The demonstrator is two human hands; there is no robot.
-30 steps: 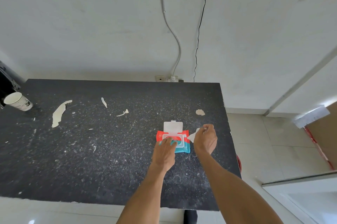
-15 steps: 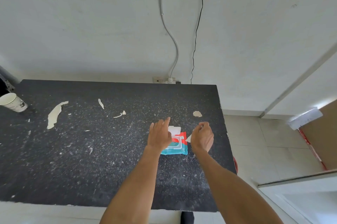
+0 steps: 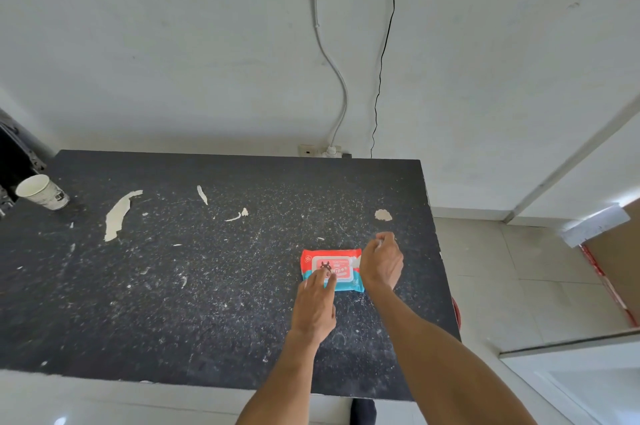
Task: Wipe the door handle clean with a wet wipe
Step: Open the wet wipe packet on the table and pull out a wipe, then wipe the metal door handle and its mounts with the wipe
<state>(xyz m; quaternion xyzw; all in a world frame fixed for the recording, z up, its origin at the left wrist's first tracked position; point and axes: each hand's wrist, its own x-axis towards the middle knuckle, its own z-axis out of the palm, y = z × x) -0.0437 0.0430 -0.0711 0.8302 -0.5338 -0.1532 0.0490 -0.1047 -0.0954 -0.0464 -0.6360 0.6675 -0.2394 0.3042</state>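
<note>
The red-and-teal plastic wet-wipe pack (image 3: 331,270) lies flat at the black speckled table's (image 3: 173,286) 3 o'clock side, lid shut; the left hand (image 3: 317,303) presses 2 spread fingertips on the lid, probably sealing it, gripping nothing; at the pack's 3 o'clock the right hand (image 3: 381,263) pinches a white wet wipe (image 3: 355,261), ready for the unseen door handle.

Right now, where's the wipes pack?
Head view: the wipes pack lies flat on the dark table, right of centre, between both hands, lid shut.

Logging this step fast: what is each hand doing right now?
Left hand: open, fingertips pressing on the closed lid of the wipes pack.
Right hand: closed in a pinch; a wipe looks likely, but it cannot be told for sure.
</note>
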